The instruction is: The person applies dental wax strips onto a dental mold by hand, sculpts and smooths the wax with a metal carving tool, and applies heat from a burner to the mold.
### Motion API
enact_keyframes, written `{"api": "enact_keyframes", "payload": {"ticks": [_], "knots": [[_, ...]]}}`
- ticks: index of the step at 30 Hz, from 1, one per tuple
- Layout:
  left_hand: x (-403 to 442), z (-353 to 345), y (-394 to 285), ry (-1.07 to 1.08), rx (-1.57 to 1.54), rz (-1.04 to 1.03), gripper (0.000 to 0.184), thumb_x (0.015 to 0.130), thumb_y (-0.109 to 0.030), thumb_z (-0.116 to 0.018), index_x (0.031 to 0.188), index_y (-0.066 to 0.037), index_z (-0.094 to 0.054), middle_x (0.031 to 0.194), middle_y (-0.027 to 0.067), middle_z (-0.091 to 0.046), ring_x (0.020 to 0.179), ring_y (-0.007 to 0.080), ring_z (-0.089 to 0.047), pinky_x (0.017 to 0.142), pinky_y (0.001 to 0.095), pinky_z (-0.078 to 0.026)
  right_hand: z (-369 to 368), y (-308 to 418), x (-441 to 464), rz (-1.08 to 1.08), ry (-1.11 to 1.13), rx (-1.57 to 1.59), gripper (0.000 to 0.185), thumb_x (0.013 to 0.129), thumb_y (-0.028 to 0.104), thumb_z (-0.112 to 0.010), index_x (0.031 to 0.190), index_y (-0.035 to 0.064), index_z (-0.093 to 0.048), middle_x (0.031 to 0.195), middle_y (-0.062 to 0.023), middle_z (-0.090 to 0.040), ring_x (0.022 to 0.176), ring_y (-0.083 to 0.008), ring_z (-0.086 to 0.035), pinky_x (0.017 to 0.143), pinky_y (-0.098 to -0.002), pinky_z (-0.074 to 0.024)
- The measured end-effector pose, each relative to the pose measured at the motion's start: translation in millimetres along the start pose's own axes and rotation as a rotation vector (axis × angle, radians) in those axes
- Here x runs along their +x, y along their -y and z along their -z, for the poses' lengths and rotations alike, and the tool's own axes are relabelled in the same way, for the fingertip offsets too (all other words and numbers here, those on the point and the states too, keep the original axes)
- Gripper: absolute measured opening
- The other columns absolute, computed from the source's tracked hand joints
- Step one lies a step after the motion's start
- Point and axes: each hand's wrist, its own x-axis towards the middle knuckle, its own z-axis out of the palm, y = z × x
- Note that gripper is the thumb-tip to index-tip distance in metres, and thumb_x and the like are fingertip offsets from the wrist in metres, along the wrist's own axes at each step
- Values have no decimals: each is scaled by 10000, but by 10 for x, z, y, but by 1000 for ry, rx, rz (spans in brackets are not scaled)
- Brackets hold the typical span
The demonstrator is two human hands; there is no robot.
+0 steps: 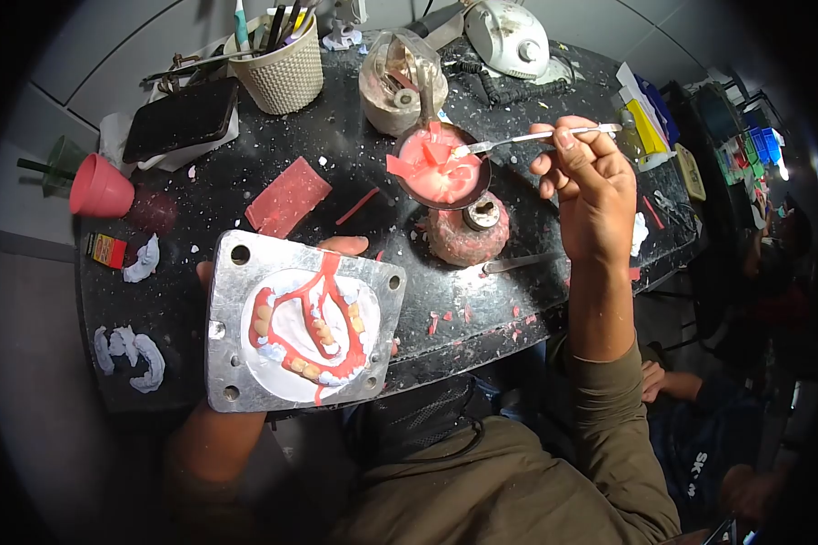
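Note:
My left hand (344, 245) holds a square metal plate (223, 350) from beneath, its fingertips showing past the top edge. Set in the plate is a white plaster disc (286, 318) with red wax strips and tooth-coloured pieces. My right hand (591, 182) pinches a thin metal tool (527, 137) between thumb and fingers. The tool's tip is at the right rim of a small pan (410, 186) of pink melted wax (445, 182) with unmelted pieces in it. Below the pan stands a wax-covered burner (468, 238).
A pink wax sheet (288, 197), a knife (523, 262) and wax scraps lie on the black table (409, 309). Behind are a tool basket (282, 77), a bag-like container (382, 100) and a white device (509, 41). Another person's hand (654, 380) shows at right.

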Motion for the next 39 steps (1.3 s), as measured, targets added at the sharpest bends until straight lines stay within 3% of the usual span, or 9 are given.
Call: {"api": "enact_keyframes", "payload": {"ticks": [7,11,14,18,21,30,33,36,39], "knots": [[-1,-89,-2,-58,-6,-8,1420,732,-782,-739,1588,96,-22,1397,398,-500,1218,481,-612,1058,591,-497,68,85,-57,-7,-60,23,199,994,107,-673,1141,-21,-634,1083,-215,-736,708,-155,-688,563,-241,-502],[-77,56,-37,3,-291,98,1363,738,-618,-846,1639,-74,19,1550,357,-243,1361,384,-450,1025,349,-571,210,269,-280,84,-99,-93,241,1000,144,-677,1161,-24,-617,1078,-227,-724,677,-149,-650,553,-227,-452],[-42,75,-55,79,-302,137,1341,752,-531,-881,1646,-110,27,1561,350,-216,1365,387,-433,1023,326,-574,186,349,-436,216,-104,-286,168,999,110,-676,1090,-25,-635,955,-211,-740,621,-146,-641,544,-223,-435],[-18,8,-20,86,-296,130,1376,739,-623,-846,1640,-62,30,1574,332,-243,1376,409,-435,1010,402,-581,4,460,-585,357,-83,-418,142,995,69,-666,1052,-53,-622,922,-224,-738,621,-139,-648,542,-217,-439],[15,-171,41,-65,-128,21,951,958,-606,-559,1608,-16,-195,1354,406,-544,1103,618,-618,920,727,-520,-351,628,-788,404,21,-327,165,973,54,-683,1046,-67,-598,899,-225,-720,658,-200,-685,572,-255,-529],[63,443,-120,-214,-366,370,855,1016,-526,-546,1615,-16,-211,1451,242,-514,1181,305,-622,1023,462,-539,-784,576,-741,615,532,-453,176,881,-20,-726,860,-40,-553,685,-172,-665,688,-335,-751,579,-366,-626],[168,148,-71,-121,-716,451,692,1093,-503,-347,1400,102,-483,1311,356,-607,1106,389,-694,1011,491,-548,-829,538,-730,602,540,-475,163,868,-58,-716,842,-49,-555,696,-172,-674,708,-346,-758,614,-388,-643],[186,215,-53,-212,-434,367,675,1101,-488,-327,1377,101,-507,1263,337,-638,1076,394,-699,983,472,-565,-869,484,-760,600,509,-427,161,848,-92,-717,843,-59,-559,727,-179,-681,727,-347,-762,635,-395,-653],[180,158,-17,-136,-655,443,647,1112,-454,-311,1391,103,-489,1243,328,-648,1070,388,-701,952,452,-584,-887,445,-786,600,473,-392,166,824,-132,-718,853,-69,-567,755,-182,-684,745,-344,-765,644,-392,-656]]}}
